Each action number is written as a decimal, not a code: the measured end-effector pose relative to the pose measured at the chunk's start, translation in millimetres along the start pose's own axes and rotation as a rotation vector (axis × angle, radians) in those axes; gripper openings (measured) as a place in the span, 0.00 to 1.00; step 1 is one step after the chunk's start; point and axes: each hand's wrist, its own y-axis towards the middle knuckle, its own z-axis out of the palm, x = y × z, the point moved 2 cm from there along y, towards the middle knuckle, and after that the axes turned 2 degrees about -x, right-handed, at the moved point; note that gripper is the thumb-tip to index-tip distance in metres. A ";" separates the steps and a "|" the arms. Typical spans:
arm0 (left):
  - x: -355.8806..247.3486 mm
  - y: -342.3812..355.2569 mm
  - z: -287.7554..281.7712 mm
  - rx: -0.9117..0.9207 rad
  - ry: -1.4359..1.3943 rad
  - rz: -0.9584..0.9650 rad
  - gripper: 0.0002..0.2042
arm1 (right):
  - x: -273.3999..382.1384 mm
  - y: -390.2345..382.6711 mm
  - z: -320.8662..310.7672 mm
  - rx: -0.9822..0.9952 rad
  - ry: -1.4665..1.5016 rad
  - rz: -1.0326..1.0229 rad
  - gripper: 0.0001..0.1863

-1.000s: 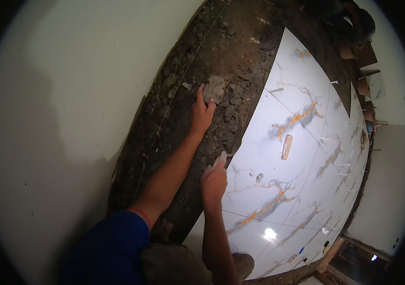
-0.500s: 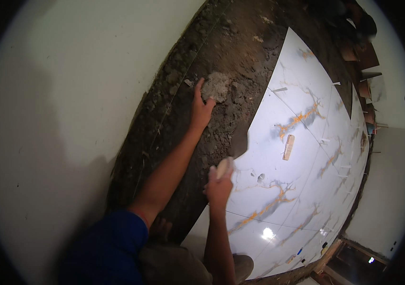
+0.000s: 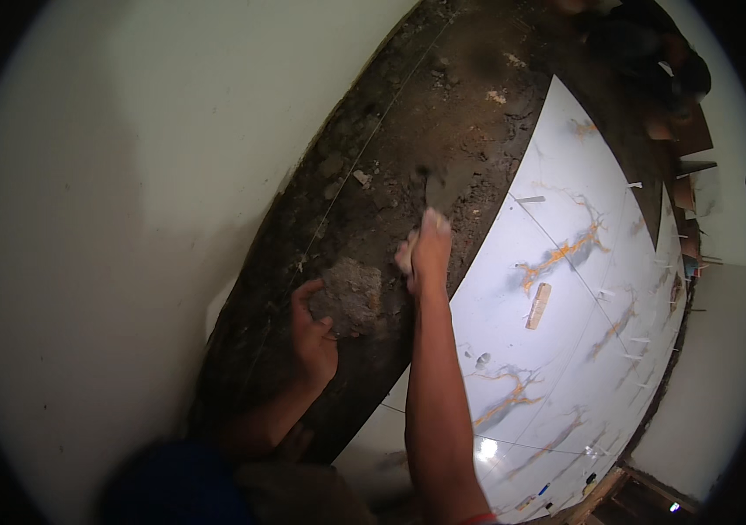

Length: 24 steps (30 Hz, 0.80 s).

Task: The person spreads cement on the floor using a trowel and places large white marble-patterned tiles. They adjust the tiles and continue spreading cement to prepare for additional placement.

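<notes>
My left hand (image 3: 312, 337) grips a rough grey lump of mortar or rubble (image 3: 348, 293) low on the dark, uneven mortar bed (image 3: 460, 109). Higher and to the right, my right hand (image 3: 428, 249) is closed on the handle of a trowel (image 3: 434, 188), its blade blurred on the mortar. Beside the bed lie large white marble-look tiles (image 3: 500, 289) with grey and orange veins. A thin string (image 3: 338, 197) runs along the bed.
A white wall (image 3: 102, 245) borders the bed on the left. A wooden block (image 3: 537, 306) and several white spacers (image 3: 632, 185) lie on the tiles. At the upper right are a dark figure or object (image 3: 644, 61) I cannot make out and brown boards (image 3: 688, 131).
My left hand has drawn down toward me with the lump. My right hand and trowel have moved up from the tile edge onto the mortar, past my left hand.
</notes>
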 end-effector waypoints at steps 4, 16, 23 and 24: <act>8.1 0.8 -12.3 0.013 0.111 0.060 0.31 | 10.1 21.2 19.2 -0.044 -0.916 -0.482 0.30; 9.5 -10.8 -31.8 -0.067 0.190 0.082 0.17 | 65.6 32.5 -11.0 0.374 -0.812 -0.116 0.23; -19.8 -23.3 -30.5 -0.055 0.382 0.196 0.10 | -9.3 -82.6 -58.6 0.557 -0.713 -0.024 0.22; -25.8 -25.4 -29.8 -0.020 0.471 0.244 0.11 | -17.6 -98.8 -60.2 0.508 -0.910 -0.194 0.22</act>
